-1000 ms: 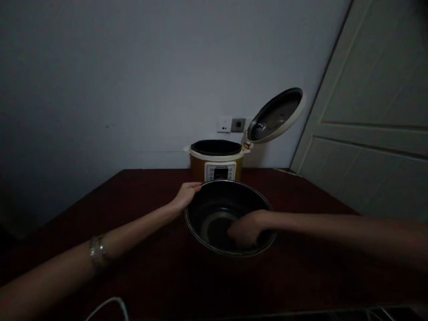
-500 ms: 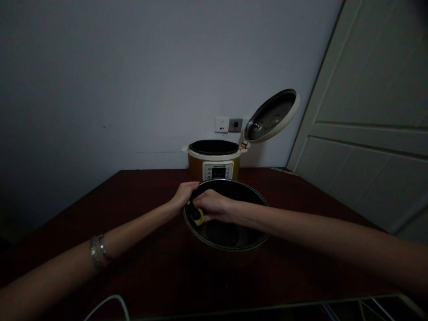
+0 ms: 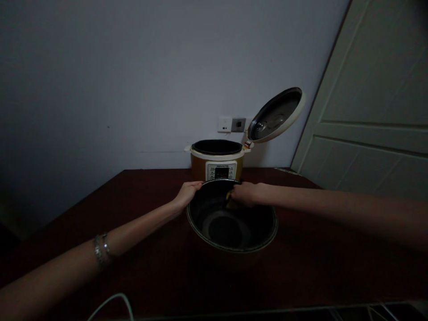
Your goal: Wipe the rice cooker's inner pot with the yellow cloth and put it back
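Dark-coated inner pot (image 3: 224,229) stands between the table's (image 3: 150,276) front and back edges; left hand (image 3: 187,194) pinches its rim, right hand (image 3: 246,194) clasps a yellowish pad (image 3: 229,196) inside. Apparently wiping; the next stroke calls for steady bracing.

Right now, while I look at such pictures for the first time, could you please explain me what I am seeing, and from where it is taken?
There is no machine arm: these are a person's two bare hands, seen from a camera on that person's head, looking forward and down. The left hand holds the rim of a dark, round pot. The right hand is inside it, holding a partly hidden yellow item. Behind the pot, an electric cooker stands on the reddish table, its lid open. A pale cable shows near the bottom edge. The pot's underside is too dark to make out.
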Motion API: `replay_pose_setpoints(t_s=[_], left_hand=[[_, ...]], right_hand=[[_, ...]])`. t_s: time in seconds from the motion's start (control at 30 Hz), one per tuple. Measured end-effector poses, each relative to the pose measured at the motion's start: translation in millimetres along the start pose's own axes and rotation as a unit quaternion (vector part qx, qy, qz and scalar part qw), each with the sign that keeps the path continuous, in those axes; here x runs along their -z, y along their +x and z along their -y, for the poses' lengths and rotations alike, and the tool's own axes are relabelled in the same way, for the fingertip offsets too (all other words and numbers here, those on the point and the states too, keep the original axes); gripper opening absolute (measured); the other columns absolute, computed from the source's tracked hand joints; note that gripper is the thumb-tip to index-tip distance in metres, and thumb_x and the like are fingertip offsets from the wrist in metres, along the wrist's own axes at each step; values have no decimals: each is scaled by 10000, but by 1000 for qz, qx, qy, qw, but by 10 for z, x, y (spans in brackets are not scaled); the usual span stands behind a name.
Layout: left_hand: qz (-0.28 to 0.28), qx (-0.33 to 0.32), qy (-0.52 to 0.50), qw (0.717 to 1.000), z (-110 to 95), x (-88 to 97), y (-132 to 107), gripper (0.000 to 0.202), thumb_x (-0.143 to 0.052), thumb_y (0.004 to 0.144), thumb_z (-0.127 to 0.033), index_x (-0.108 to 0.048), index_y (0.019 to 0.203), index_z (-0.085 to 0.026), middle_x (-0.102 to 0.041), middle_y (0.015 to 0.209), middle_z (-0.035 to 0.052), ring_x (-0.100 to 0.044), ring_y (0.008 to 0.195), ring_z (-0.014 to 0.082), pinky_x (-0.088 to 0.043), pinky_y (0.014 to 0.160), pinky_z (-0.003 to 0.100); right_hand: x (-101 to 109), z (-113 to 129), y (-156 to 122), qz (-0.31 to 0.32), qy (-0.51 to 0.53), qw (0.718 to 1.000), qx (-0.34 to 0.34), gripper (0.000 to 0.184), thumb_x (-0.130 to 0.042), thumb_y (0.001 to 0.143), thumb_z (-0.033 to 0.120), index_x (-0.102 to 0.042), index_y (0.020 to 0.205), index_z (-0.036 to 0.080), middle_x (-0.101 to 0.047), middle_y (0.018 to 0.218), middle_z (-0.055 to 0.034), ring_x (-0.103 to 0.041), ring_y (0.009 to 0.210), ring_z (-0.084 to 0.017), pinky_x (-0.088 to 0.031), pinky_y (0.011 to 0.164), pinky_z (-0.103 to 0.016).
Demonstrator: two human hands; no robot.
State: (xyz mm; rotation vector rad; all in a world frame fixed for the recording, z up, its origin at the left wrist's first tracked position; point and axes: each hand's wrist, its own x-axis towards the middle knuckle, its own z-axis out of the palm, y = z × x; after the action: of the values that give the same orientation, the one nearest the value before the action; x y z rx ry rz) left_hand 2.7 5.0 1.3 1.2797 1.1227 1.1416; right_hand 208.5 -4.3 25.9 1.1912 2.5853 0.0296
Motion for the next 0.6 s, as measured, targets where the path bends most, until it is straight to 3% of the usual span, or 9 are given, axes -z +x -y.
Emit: replay_pose_setpoints(t_s=[0.07, 0.17, 0.2, 0.27, 0.37, 0.43, 0.47, 0.53, 0.6], left_hand=[[-2, 0, -6, 1000, -6, -2, 8, 201, -557, 701, -119, -728, 803, -147, -724, 733, 32, -628, 675, 156, -458, 706, 275], [-13, 2, -14, 1000, -10, -3, 13, 191, -576, 678, -111, -724, 795, -139, -721, 718, 35, -624, 661, 160, -461, 706, 284], [-13, 2, -13, 1000, -8, -3, 13, 189, -580, 677, -114, -723, 798, -138, -722, 721, 38, -626, 668, 164, -462, 712, 288], [-3, -2, -10, 1000, -2, -2, 10, 196, -574, 691, -121, -726, 814, -141, -725, 744, 42, -632, 693, 167, -460, 732, 291], [20, -5, -7, 1000, 5, -7, -7, 226, -539, 727, -130, -727, 851, -150, -728, 775, 42, -635, 705, 161, -456, 738, 284], [21, 2, -5, 1000, 5, -14, -23, 238, -522, 744, -140, -725, 867, -150, -721, 754, 40, -631, 684, 157, -456, 711, 277], [17, 6, -3, 1000, 6, -17, -30, 239, -516, 749, -143, -724, 867, -149, -716, 734, 38, -628, 671, 155, -455, 695, 272], [4, 10, -1, 1000, 10, -22, -38, 235, -511, 754, -148, -722, 857, -147, -703, 693, 31, -617, 640, 151, -450, 664, 265], [-2, 8, -4, 1000, 16, -25, -38, 227, -512, 751, -146, -721, 838, -144, -694, 668, 26, -605, 613, 147, -445, 642, 262]], right_hand=[[45, 64, 143, -68, -126, 986, 88, 182, -548, 784, 37, -683, 856, 136, -627, 1120, -115, -522, 1095, -242, -438, 770, -326], [144, 130, 264, -175, -283, 909, 249, 211, -477, 863, 79, -671, 865, 159, -601, 1169, -69, -451, 1177, -228, -422, 790, -333], [169, 126, 267, -189, -301, 896, 265, 210, -473, 871, 87, -670, 865, 160, -600, 1170, -63, -443, 1185, -225, -422, 782, -328], [196, 84, 204, -175, -294, 910, 234, 210, -478, 864, 76, -672, 864, 155, -608, 1160, -68, -454, 1183, -224, -427, 751, -309], [183, 32, -31, -69, -217, 970, 83, 180, -542, 800, 55, -684, 881, 129, -649, 1061, -112, -574, 1027, -233, -437, 661, -280], [148, 79, -204, 56, -155, 986, -7, 160, -614, 731, 79, -694, 868, 97, -674, 910, -125, -629, 821, -229, -437, 595, -281], [122, 133, -270, 129, -114, 985, -22, 161, -632, 702, 89, -699, 848, 89, -671, 820, -107, -625, 721, -213, -433, 566, -278], [56, 287, -330, 257, 3, 966, 19, 166, -603, 681, 76, -705, 810, 101, -631, 669, -40, -580, 582, -162, -424, 528, -258], [-23, 466, -285, 266, 163, 946, 85, 213, -561, 658, 37, -704, 791, 121, -581, 588, 16, -523, 502, -116, -407, 498, -224]])
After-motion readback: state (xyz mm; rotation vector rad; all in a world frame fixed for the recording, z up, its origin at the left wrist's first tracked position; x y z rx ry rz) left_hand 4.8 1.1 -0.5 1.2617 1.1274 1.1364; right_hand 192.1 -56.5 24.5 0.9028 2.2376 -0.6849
